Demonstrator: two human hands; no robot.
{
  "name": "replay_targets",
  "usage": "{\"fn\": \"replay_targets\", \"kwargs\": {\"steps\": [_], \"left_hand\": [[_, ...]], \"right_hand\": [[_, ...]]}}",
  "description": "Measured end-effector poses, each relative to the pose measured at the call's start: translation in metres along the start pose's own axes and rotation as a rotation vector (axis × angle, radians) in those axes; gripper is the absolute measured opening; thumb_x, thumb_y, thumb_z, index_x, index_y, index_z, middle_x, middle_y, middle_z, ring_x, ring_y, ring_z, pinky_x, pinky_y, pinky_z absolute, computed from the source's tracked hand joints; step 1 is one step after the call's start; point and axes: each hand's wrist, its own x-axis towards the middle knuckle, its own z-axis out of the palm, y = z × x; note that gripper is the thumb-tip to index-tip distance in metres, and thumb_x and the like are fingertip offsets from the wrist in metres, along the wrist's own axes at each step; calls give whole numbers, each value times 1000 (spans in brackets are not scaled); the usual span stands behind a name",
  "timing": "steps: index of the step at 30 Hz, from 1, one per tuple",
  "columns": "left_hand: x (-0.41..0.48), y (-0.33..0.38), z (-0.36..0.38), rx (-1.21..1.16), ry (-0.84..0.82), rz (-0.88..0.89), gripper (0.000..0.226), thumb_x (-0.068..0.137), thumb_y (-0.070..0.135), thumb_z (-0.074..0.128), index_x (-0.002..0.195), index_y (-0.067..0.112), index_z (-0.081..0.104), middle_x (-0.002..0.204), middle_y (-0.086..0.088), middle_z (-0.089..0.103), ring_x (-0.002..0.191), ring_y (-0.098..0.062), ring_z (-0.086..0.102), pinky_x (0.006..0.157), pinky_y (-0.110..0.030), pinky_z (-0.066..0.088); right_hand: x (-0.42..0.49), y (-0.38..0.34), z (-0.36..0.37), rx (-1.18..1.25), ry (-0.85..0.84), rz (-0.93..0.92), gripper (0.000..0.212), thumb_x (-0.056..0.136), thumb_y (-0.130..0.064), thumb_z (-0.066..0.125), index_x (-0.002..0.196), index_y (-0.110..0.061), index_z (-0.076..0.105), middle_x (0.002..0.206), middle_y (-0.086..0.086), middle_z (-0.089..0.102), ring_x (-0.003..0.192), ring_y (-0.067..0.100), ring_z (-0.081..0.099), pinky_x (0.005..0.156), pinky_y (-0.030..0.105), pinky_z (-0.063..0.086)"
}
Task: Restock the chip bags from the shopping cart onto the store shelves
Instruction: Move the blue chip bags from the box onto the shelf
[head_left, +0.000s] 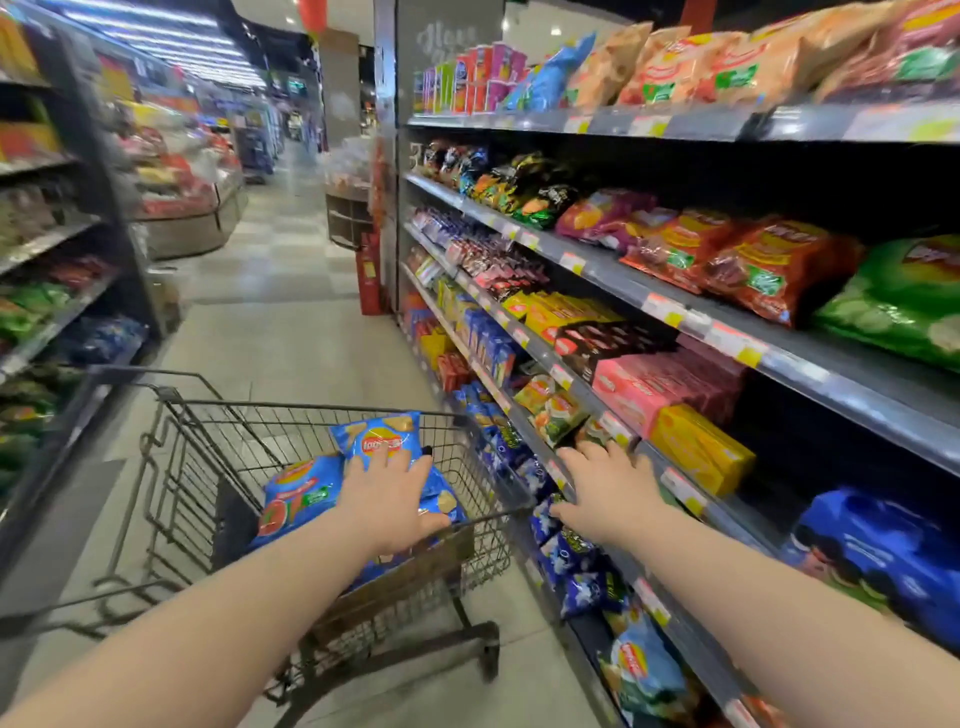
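The blue chip bags (301, 499) are kept in the shopping cart (291, 404), parked just beside the shelves (831, 379), seemingly for short reaches; the left hand (392, 493) is laid straight-fingered on the top bag, while the right hand (608, 488) is spread empty at a shelf edge.

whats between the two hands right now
In the head view, the cart's wire side wall and some shelved dark blue snack bags lie between the left hand and right hand.
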Motion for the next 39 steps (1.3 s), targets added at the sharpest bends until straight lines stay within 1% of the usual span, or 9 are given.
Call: {"fn": "replay_targets", "kwargs": {"steps": [5, 8, 11, 13, 20, 28, 34, 37, 39], "left_hand": [[34, -93, 22, 16, -24, -93, 89, 80, 77, 36, 149, 22, 20, 152, -4, 33, 140, -28, 27, 110, -47, 29], [47, -136, 33, -6, -35, -132, 96, 72, 82, 28, 146, 22, 27, 145, -3, 39, 135, -26, 34, 107, -44, 33], [58, -169, 44, -3, -24, -149, 84, 80, 74, 41, 144, 22, 30, 145, -1, 39, 135, -24, 35, 107, -41, 32], [67, -185, 52, -9, -24, -169, 83, 81, 73, 42, 145, 22, 29, 146, -1, 39, 135, -24, 35, 106, -40, 32], [100, -215, 94, -60, -106, -248, 88, 80, 73, 42, 149, 23, 20, 149, -3, 35, 137, -26, 32, 109, -44, 31], [155, -244, 141, -116, -267, -390, 84, 80, 73, 42, 145, 23, 28, 142, -2, 43, 131, -24, 39, 107, -42, 34], [213, -261, 183, -223, -378, -528, 79, 84, 69, 40, 147, 22, 26, 145, -2, 40, 134, -23, 36, 111, -47, 30], [233, -265, 211, -286, -420, -588, 73, 87, 67, 39, 144, 23, 30, 143, -1, 41, 132, -22, 39, 107, -45, 35], [241, -268, 228, -363, -450, -638, 71, 87, 65, 41, 143, 23, 31, 144, -1, 41, 131, -23, 40, 105, -44, 37]], "right_hand": [[77, -80, 3, 1, -25, -112, 70, 89, -52, 50, 147, -25, 23, 155, 3, 24, 145, 32, 16, 113, 57, 17], [114, -118, 7, 24, -48, -157, 70, 90, -51, 50, 148, -25, 22, 154, 2, 26, 146, 31, 15, 113, 57, 17], [142, -145, 13, 27, -68, -195, 70, 89, -51, 50, 148, -24, 22, 154, 2, 26, 145, 30, 16, 113, 56, 19], [159, -159, 17, 17, -92, -210, 70, 89, -49, 50, 148, -23, 22, 154, 4, 27, 144, 30, 18, 113, 56, 20], [228, -181, 39, -5, -175, -244, 71, 87, -53, 51, 146, -23, 25, 150, 4, 31, 139, 30, 27, 110, 54, 27], [335, -195, 72, -48, -273, -347, 73, 89, -51, 48, 149, -19, 21, 151, 6, 31, 136, 31, 33, 108, 51, 32], [413, -192, 103, 31, -354, -352, 67, 89, -47, 50, 146, -22, 26, 148, 4, 35, 133, 30, 37, 106, 43, 36], [446, -190, 122, 103, -410, -312, 69, 89, -46, 53, 147, -21, 26, 148, 3, 35, 133, 27, 38, 105, 40, 38], [465, -189, 136, 216, -455, -258, 64, 89, -40, 56, 144, -18, 31, 145, 5, 39, 132, 26, 40, 103, 35, 38]]}}
